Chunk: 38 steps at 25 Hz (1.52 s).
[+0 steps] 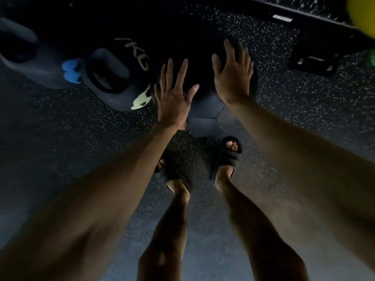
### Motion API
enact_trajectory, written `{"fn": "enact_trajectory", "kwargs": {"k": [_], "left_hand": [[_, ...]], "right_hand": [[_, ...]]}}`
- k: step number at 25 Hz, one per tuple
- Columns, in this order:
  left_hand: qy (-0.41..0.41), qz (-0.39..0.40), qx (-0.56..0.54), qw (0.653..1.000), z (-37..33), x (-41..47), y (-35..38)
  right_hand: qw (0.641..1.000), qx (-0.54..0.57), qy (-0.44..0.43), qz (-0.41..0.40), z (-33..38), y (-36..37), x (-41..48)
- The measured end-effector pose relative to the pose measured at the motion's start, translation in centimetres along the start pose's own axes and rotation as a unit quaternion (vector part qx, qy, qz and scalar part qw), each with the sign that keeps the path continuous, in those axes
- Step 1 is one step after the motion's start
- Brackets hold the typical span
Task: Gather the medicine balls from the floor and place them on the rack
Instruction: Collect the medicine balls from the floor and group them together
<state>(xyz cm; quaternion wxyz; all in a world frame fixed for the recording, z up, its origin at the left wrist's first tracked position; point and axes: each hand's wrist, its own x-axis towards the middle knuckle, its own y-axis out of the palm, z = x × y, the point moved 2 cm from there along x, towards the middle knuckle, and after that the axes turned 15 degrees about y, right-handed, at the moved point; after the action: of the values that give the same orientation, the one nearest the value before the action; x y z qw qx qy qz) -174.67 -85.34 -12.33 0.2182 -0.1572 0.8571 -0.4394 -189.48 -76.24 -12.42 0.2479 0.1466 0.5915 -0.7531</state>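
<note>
Medicine ball [209,116], dark, one only, on speckled floor [284,102] between both hands, just ahead of two black sandals [229,157]. Left hand [174,92] flat against its left side, fingers straight and spread wide, gripping nothing. Right hand [231,72] laid over its upper right side, fingers spread, only slightly bent. Left of left hand, two kettlebells: nearer one [113,78] marked KG, close beside the ball, contact not clear; farther one [24,49] grey. Far beyond right hand, one yellow ball [363,13] at the corner, one black metal base [314,55] nearer.
</note>
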Motion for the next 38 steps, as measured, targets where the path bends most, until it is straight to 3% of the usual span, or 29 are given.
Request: {"fn": "enact_trajectory", "kwargs": {"k": [6, 10, 13, 17, 20, 23, 28, 38], "left_hand": [[-0.016, 0.034, -0.004, 0.999, -0.6, -0.1, -1.0], [-0.100, 0.032, -0.014, 0.994, -1.9, -3.8, -1.7], [-0.199, 0.034, -0.091, 0.975, -2.8, -10.0, -3.2], [-0.328, 0.050, -0.151, 0.931, -3.0, -21.7, -7.1], [-0.378, 0.079, -0.176, 0.906, -3.2, -29.7, -8.7], [-0.418, 0.044, -0.196, 0.886, -2.3, -38.4, -9.4], [-0.459, 0.008, -0.264, 0.848, 0.1, -53.2, -5.3], [-0.555, -0.039, -0.305, 0.773, 7.1, -86.6, 0.1]], "right_hand": [[0.999, -0.025, -0.028, 0.021, -0.5, -1.6, -2.2], [0.984, -0.054, -0.171, 0.016, 0.2, -2.9, -8.6], [0.966, -0.058, -0.239, 0.074, -0.4, -3.0, -14.6], [0.908, -0.208, -0.306, 0.196, -0.5, -1.9, -22.8], [0.849, -0.334, -0.315, 0.260, 0.0, -1.4, -28.2], [0.810, -0.370, -0.343, 0.298, 0.6, 1.0, -35.7], [0.778, -0.422, -0.365, 0.288, -0.8, 8.0, -47.9], [0.652, -0.533, -0.438, 0.314, -6.2, 22.7, -75.5]]}}
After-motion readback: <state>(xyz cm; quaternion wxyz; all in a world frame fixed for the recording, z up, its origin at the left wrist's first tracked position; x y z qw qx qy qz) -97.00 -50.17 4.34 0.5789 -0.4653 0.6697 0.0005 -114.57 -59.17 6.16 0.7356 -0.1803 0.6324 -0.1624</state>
